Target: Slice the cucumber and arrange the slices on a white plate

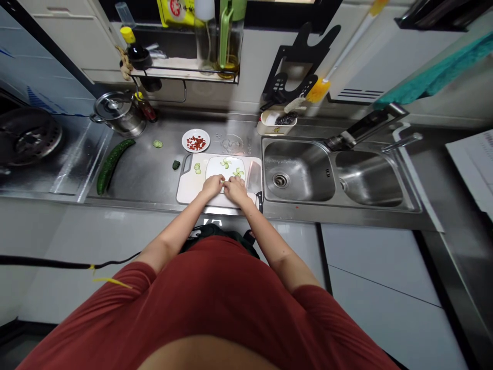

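My left hand (213, 186) and my right hand (235, 189) meet at the near edge of a white plate (215, 173). Both are closed, fingertips pinched together over a small pale green piece, seemingly a cucumber slice (223, 182), mostly hidden by the fingers. On the plate, cut cucumber slices are fanned out in two groups, one at the back (225, 163) and one at the right (239, 172). Beneath the plate lies a cutting board (186, 188), with a few loose slices (197, 168) on its left. A cleaver (254, 177) rests along the board's right side, its dark handle towards me.
A whole cucumber (111, 164) lies on the left counter, near a cucumber end (176, 165) and more slices (157, 144). Behind the board stands a dish of chopped red pieces (196, 140). The double sink (298, 195) is to the right; a steel pot (119, 115) stands back left.
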Demonstrator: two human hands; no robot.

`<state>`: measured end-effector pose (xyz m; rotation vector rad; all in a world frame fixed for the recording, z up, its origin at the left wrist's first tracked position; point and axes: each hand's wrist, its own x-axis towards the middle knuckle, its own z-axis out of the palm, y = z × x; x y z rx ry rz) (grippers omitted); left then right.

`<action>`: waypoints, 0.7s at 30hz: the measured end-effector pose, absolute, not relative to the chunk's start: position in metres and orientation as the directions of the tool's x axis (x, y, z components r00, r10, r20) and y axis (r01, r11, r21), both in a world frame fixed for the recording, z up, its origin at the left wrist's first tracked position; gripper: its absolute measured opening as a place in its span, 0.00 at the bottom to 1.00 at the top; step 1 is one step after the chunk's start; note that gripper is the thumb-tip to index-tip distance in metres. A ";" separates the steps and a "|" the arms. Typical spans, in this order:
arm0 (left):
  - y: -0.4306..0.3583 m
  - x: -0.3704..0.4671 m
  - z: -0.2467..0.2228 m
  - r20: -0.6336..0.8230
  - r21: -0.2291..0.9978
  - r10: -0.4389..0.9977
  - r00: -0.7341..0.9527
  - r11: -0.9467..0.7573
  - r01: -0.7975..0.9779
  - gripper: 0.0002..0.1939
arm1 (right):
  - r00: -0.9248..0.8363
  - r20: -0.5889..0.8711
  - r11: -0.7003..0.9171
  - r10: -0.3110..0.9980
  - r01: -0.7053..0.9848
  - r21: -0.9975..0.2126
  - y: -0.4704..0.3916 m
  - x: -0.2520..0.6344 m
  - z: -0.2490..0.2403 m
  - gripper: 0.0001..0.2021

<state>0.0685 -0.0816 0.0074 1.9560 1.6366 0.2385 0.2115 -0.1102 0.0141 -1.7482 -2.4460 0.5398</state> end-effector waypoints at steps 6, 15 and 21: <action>-0.082 0.070 0.005 -0.209 0.518 0.949 0.235 -0.096 0.850 0.14 | -0.356 -0.135 0.303 0.924 0.902 -0.308 -0.107 0.210 0.015 0.15; -0.086 0.043 0.011 -0.098 0.615 0.985 -0.140 0.171 0.770 0.14 | -0.166 -0.017 0.136 0.986 0.860 -0.492 -0.122 0.226 0.013 0.14; -0.076 0.008 0.009 -0.061 0.480 0.903 -0.425 0.400 0.781 0.15 | -0.060 0.120 0.123 0.991 0.755 -0.644 -0.141 0.239 0.007 0.13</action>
